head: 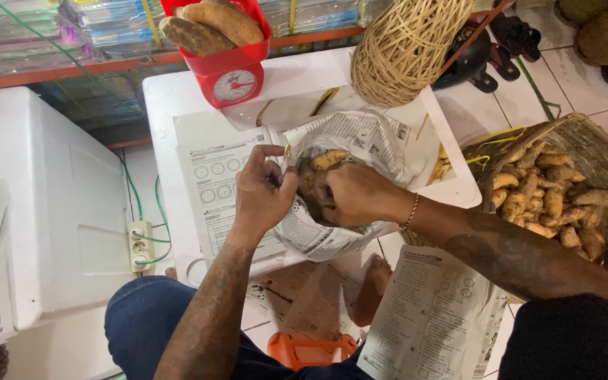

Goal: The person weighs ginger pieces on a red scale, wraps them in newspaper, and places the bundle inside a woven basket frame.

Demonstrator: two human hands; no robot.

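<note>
A cone of newspaper (pixel 360 151) lies on a white box lid (pixel 170 95), filled with several yellow-brown roots (pixel 329 160). My left hand (pixel 263 190) pinches the paper's left edge at the opening. Inside the opening, my right hand (pixel 355 195) presses down on the roots, fingers closed over them. A beaded bracelet sits on the right wrist.
A red kitchen scale (pixel 228 70) holding two large brown tubers (pixel 212 27) stands behind. A ball of rattan twine (pixel 406 46) is at the back right. A woven basket (pixel 589 141) of more roots sits on the floor at right. Printed sheets (pixel 434 317) lie about; a power strip (pixel 139 245) is at left.
</note>
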